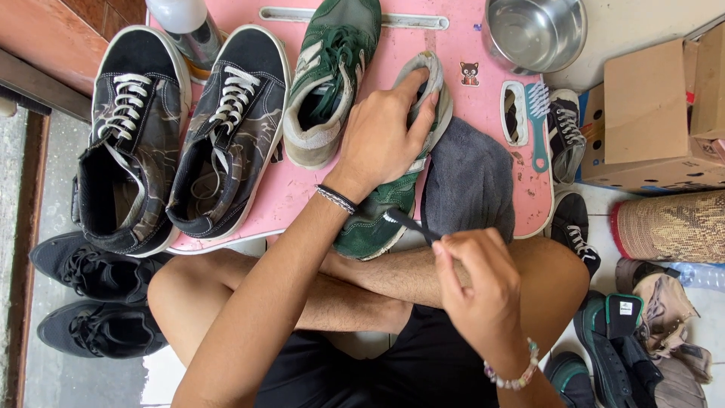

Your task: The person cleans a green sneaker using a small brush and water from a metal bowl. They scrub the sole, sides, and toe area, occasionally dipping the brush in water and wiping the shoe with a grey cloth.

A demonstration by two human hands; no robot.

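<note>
— Left hand (385,140): gripping the green sneaker (393,189) at its toe, pinning it on the pink counter (483,57), long axis running away from the body.

— Right hand (479,291): nearer the heel, pinching a thin dark brush (411,224), bristle tip touching the sneaker's side beside the grey cloth (468,181).

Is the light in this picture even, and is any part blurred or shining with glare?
Head view: soft, even daylight with faint shadows; the round steel bowl shows mild glare inside; the right hand, pinching a thin dark brush, is slightly motion-blurred; the left hand on the green suede sneaker is sharp; edges bend a little.
</note>
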